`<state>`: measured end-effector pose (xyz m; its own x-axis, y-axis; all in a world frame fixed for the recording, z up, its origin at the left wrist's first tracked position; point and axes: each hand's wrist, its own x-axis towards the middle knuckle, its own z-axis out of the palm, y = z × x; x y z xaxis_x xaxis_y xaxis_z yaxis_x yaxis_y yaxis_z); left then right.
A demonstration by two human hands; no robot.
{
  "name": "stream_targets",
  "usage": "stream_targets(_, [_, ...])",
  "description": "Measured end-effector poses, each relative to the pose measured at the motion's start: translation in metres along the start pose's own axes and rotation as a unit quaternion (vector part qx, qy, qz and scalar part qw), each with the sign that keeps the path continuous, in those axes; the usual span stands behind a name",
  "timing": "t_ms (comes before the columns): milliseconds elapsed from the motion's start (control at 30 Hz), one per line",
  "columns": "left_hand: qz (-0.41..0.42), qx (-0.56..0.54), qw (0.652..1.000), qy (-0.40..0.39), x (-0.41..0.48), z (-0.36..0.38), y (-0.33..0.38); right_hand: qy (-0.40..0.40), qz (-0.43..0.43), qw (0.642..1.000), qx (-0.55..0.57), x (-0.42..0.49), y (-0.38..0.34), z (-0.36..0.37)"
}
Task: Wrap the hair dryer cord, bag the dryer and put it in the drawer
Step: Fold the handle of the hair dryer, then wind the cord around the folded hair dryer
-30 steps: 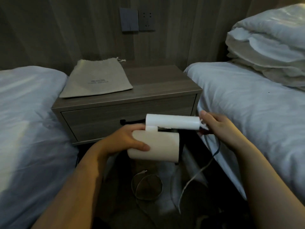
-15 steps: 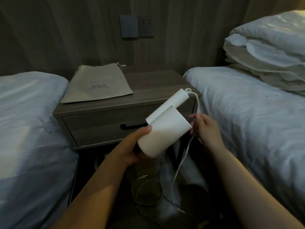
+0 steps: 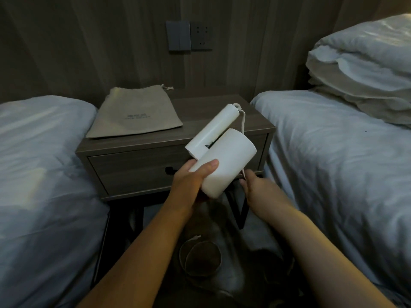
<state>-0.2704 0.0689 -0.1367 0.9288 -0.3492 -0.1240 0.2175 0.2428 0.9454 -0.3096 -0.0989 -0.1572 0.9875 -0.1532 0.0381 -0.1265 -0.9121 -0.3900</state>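
White plastic dryer (image 3: pixel 222 158): folded, held in the air in front of the nightstand's drawer (image 3: pixel 138 172), handle end tilted up toward the nightstand's right edge.
Left hand (image 3: pixel 191 181): closed round the barrel's near end — thumb on top.
Right hand (image 3: pixel 260 187): fingers pinched on the cord (image 3: pixel 242 121) just below the barrel.
Cord: runs from the handle tip down behind the barrel.
Bag (image 3: pixel 135 114): beige cloth, flat on the nightstand's (image 3: pixel 222 107) left rear corner — empty-looking.
Drawer: closed.
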Motion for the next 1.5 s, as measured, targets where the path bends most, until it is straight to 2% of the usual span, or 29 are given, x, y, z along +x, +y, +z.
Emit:
stream_targets(100, [0.048,0.050,0.996,0.050,0.000,0.007,-0.001,-0.109,0.016,0.989,-0.099,-0.009,-0.007,-0.012])
stream_targets(167, [0.069,0.076,0.992,0.069,0.001,0.009,-0.002,-0.168,0.001,0.977,-0.128,-0.018,-0.011,-0.020])
stream_targets(233, [0.091,0.097,0.987,0.088,0.001,0.009,-0.002,-0.222,-0.025,0.968,-0.113,-0.028,-0.016,-0.024])
stream_targets(300, [0.116,0.137,0.978,0.103,0.002,0.006,-0.001,-0.240,-0.050,0.967,-0.075,-0.035,-0.021,-0.029])
stream_targets(400, [0.146,0.217,0.959,0.110,0.003,-0.001,-0.004,-0.222,-0.088,0.969,-0.057,-0.039,-0.022,-0.038])
stream_targets(533, [0.159,0.328,0.927,0.088,0.008,-0.009,-0.005,-0.122,-0.131,0.982,-0.050,-0.038,-0.019,-0.053])
stream_targets(633, [0.144,0.390,0.909,0.031,0.010,-0.015,-0.002,-0.039,-0.152,0.988,-0.002,-0.036,-0.012,-0.057])
stream_targets(733, [0.134,0.420,0.897,-0.038,0.005,-0.016,0.000,0.090,-0.155,0.983,0.046,-0.034,-0.011,-0.054])
stream_targets(833, [0.129,0.415,0.896,-0.095,0.000,-0.013,-0.003,0.179,-0.113,0.977,0.011,-0.031,-0.009,-0.050])
stream_targets(967, [0.116,0.428,0.891,-0.102,0.000,-0.011,-0.008,0.165,-0.068,0.984,-0.004,-0.029,-0.007,-0.050])
stream_targets(1200, [0.130,0.463,0.873,-0.085,0.000,-0.007,-0.010,0.093,-0.091,0.986,0.107,-0.029,-0.013,-0.050])
stream_targets(1333, [0.120,0.500,0.851,-0.107,0.001,-0.010,-0.010,-0.045,-0.155,0.976,0.144,-0.031,0.000,-0.065])
stream_targets(1400, [0.110,0.513,0.843,-0.119,0.003,-0.013,-0.010,-0.083,-0.163,0.970,0.157,-0.032,0.006,-0.069])
stream_targets(1433, [0.105,0.515,0.841,-0.128,0.004,-0.014,-0.009,-0.070,-0.154,0.973,0.160,-0.030,0.008,-0.068])
stream_targets(1500, [0.101,0.522,0.833,-0.154,0.004,-0.015,-0.008,0.011,-0.112,0.984,0.135,-0.025,0.010,-0.064])
